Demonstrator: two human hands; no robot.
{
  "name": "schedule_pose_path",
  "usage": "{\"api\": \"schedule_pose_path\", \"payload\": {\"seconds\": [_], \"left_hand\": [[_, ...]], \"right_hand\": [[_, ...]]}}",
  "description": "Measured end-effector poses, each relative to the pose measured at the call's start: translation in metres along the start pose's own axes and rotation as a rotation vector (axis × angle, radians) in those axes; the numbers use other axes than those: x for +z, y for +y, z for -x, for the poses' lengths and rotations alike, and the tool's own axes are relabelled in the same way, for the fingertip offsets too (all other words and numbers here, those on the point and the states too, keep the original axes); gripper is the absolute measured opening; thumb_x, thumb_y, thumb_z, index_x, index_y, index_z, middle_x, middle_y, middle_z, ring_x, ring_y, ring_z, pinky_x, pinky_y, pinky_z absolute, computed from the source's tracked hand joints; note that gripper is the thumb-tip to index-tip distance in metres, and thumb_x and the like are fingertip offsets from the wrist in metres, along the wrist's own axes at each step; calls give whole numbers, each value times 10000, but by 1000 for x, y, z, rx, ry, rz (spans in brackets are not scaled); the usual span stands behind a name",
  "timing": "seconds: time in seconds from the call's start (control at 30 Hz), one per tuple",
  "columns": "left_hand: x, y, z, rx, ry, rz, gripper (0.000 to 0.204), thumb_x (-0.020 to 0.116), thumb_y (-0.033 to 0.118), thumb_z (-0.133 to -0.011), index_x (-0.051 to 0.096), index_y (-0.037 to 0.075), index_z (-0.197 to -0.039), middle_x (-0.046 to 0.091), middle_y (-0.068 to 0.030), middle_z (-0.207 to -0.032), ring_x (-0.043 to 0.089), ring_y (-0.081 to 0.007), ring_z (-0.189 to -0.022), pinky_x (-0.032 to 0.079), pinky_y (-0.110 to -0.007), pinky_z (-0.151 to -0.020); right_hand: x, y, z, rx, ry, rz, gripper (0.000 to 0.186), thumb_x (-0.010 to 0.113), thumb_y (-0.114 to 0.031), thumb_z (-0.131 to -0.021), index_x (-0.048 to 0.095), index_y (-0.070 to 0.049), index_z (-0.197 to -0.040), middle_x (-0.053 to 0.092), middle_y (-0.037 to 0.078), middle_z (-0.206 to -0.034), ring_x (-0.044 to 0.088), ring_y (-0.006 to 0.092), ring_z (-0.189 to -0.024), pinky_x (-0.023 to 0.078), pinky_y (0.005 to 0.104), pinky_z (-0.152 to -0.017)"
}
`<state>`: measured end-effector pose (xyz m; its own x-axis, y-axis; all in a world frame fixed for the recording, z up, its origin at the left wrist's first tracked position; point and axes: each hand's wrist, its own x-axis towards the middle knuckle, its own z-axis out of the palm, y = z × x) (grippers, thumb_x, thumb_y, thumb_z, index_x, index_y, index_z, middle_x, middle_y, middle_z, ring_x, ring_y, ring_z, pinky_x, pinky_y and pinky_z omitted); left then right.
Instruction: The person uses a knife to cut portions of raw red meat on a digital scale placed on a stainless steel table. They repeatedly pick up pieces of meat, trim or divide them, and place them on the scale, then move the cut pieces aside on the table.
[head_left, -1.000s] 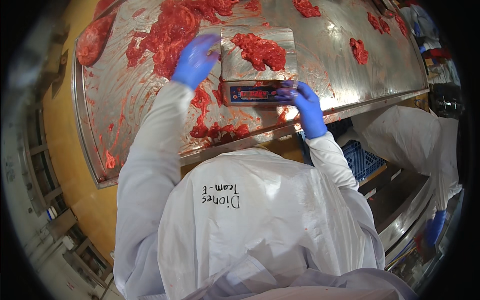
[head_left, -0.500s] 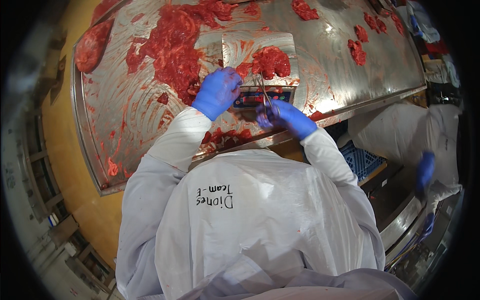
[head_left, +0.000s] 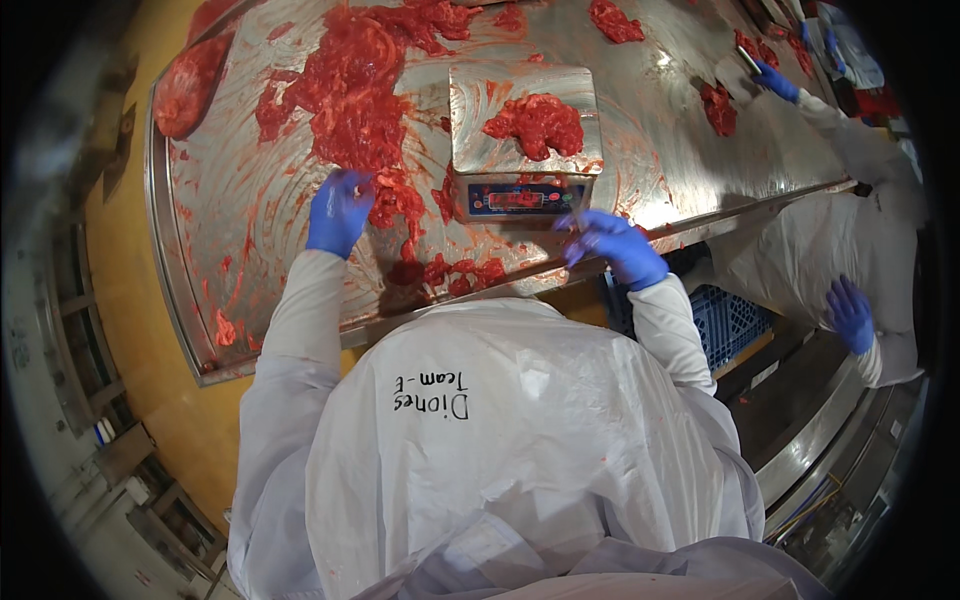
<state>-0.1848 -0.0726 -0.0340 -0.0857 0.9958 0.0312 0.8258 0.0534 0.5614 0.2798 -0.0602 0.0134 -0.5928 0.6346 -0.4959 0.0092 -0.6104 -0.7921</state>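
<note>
In the head view, the scale (head_left: 467, 153) is the landmark, on the metal table (head_left: 690, 185). A red piece of meat (head_left: 540, 124) lies on its pan, right of the pan's middle, its longer axis running roughly left to right and its narrower end toward the left.

The right hand (head_left: 618, 250) is nearer this piece. It is below the scale's lower right corner, beside the display panel (head_left: 527, 198), so the meat lies beyond its fingertips, up and slightly left. Its fingers are partly bent and blurred; something thin may be between them, but one cannot tell what, or how firmly it is held.

The left hand (head_left: 338, 217) is left of the scale, well apart from it, fingers curled close together. The piece on the pan lies up and to its right. Just beside its fingertips, between hand and scale, is a strip of trimmings (head_left: 400, 203); whether they touch or pinch any cannot be told. A larger heap of meat (head_left: 355, 95) spreads left of the scale, above this hand.
</note>
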Motion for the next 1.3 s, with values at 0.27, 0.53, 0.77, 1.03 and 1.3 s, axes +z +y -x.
{"api": "schedule_pose_path", "payload": {"seconds": [0.27, 0.53, 0.77, 1.03, 1.3], "left_hand": [[52, 157, -78, 551, 10, -48, 164, 704, 164, -927, 758, 57, -1040, 712, -122, -1085, 693, -321, -981, 578, -438, -877], [63, 142, -54, 606, -59, -129, 152, 715, 190, -903, 748, 68, -986, 695, -85, -1064, 672, -308, -1002, 569, -434, -893], [49, 152, -68, 508, -103, -112, 146, 718, 189, -895, 744, 69, -973, 698, -121, -982, 685, -332, -928, 575, -451, -857], [68, 151, -93, 578, -24, -153, 126, 725, 175, -886, 742, 71, -954, 705, -117, -972, 693, -341, -904, 584, -455, -822], [56, 138, -85, 635, -47, -173, 109, 717, 167, -878, 728, 73, -932, 698, -114, -984, 686, -344, -920, 581, -455, -830]], "right_hand": [[30, -35, -51, -155, -33, 26, 412, 693, -216, -1003, 646, 39, -1324, 728, 85, -1024, 695, 169, -928, 554, 334, -909], [7, -7, -38, 32, -154, -84, 383, 640, -312, -1054, 672, 16, -1248, 703, 66, -952, 675, 157, -875, 553, 305, -866], [12, -21, -76, 15, -54, -152, 278, 704, -130, -991, 691, 57, -1196, 668, 87, -895, 639, 166, -821, 550, 332, -775], [23, -30, -91, -18, -71, -446, 295, 684, -207, -1013, 700, 44, -1168, 687, 98, -891, 653, 186, -794, 551, 314, -782], [16, -40, -73, 151, -139, -290, 330, 674, -241, -1019, 689, 23, -1216, 672, 53, -865, 667, 150, -802, 597, 368, -830]]}}
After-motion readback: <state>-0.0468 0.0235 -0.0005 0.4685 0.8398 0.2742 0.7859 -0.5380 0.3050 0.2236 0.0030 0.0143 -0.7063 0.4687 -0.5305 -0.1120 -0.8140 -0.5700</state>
